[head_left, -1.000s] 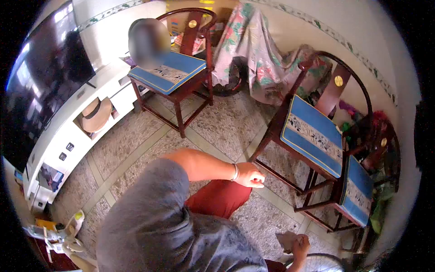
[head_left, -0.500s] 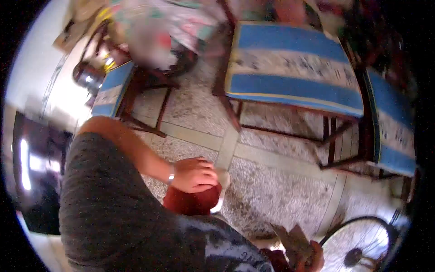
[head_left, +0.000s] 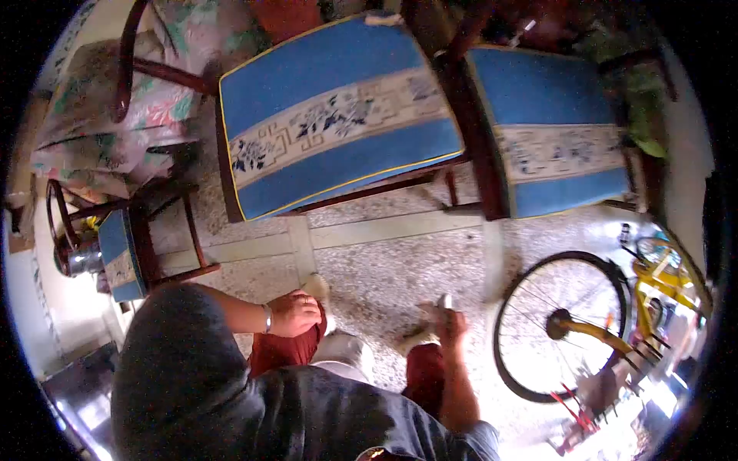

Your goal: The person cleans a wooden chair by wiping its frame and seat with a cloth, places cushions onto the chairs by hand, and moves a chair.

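Observation:
My left hand (head_left: 294, 313) rests on the knee of my red trousers (head_left: 278, 351), its fingers curled together with nothing visible in them. Over the floor, near my other knee, my right hand (head_left: 452, 326) is closed around something small and pale (head_left: 444, 301), too blurred to make out. A whitish rounded object (head_left: 344, 355) shows between my legs. The nearest chair seat, with a blue patterned cushion (head_left: 323, 58), is in front of both hands, not touching them.
Another blue-cushioned chair (head_left: 542, 88) stands at the right, and a smaller-looking one (head_left: 115, 238) at the left. A wheel (head_left: 560, 316) and a yellow bicycle frame (head_left: 665, 284) are right of my right hand. Floral cloth (head_left: 165, 100) hangs at upper left.
The view has turned right and downward, bringing the bicycle into sight. My right hand has moved forward from the lower edge; the grey-brown flat piece it held no longer shows clearly. My left hand stays at my knee.

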